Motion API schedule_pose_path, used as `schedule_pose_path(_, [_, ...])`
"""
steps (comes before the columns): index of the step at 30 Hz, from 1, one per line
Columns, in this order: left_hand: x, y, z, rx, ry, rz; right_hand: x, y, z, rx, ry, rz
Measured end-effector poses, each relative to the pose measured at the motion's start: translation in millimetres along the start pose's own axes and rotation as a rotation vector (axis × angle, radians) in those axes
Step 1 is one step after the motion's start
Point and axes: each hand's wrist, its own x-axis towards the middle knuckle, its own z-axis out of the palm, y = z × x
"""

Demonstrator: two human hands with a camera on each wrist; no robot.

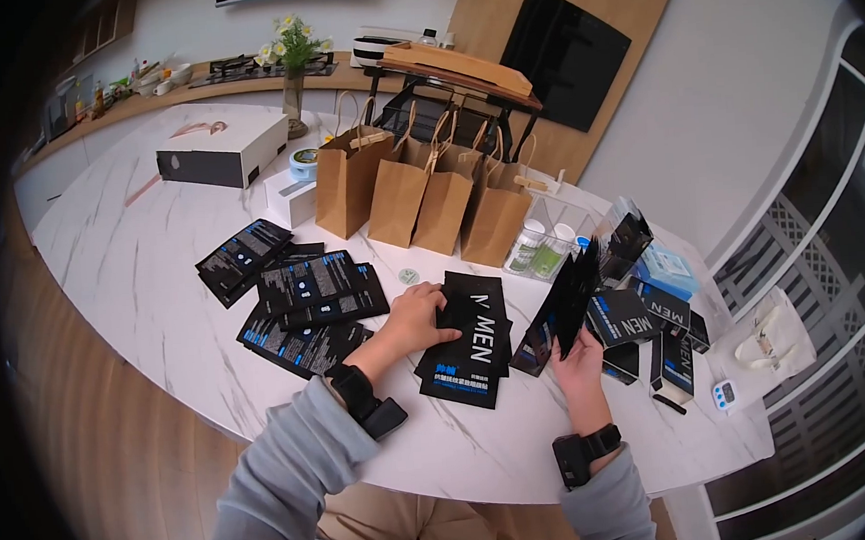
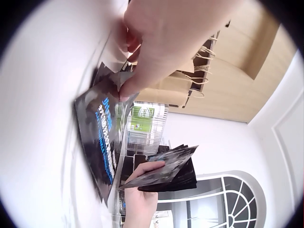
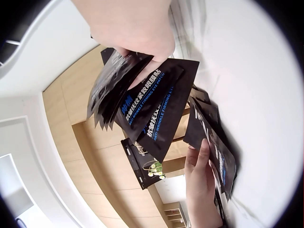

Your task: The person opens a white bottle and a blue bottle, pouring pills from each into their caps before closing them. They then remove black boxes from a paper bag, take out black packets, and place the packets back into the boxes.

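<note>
A small stack of black sachets (image 1: 470, 353) printed "MEN" lies on the marble table in front of the person. The left hand (image 1: 418, 318) pinches its left edge, thumb on top; the left wrist view shows that hand (image 2: 166, 38) at the end of a sachet (image 2: 97, 128). To the right, the right hand (image 1: 576, 360) grips a fanned bunch of black sachets (image 1: 570, 300) held upright above the table. In the right wrist view the fingers of the right hand (image 3: 137, 28) curl round the bunch (image 3: 123, 90).
More black sachets (image 1: 318, 288) lie in loose piles at the left. Brown paper bags (image 1: 427, 195) stand behind, beside a clear container (image 1: 541, 242). Black boxes (image 1: 671, 359), a blue pack (image 1: 665, 272) and a small timer (image 1: 725, 395) are at the right. A white box (image 1: 224, 154) sits farther back.
</note>
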Motion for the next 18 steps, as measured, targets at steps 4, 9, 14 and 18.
schedule_pose_path(4, [4.1, -6.5, 3.5, -0.065, -0.086, 0.099, 0.8, 0.4, -0.6, 0.001, -0.012, -0.005])
schedule_pose_path(9, [0.5, 0.9, 1.5, 0.036, -0.103, 0.112, 1.9, 0.9, -2.6, 0.0, -0.026, 0.004])
schedule_pose_path(14, [1.6, 1.3, -2.5, 0.089, -0.135, 0.129, -1.4, 0.9, 1.4, -0.012, 0.007, 0.002])
schedule_pose_path(18, [1.0, 4.9, -4.9, 0.105, -0.22, 0.155, -1.1, 0.4, -0.6, -0.028, 0.03, 0.021])
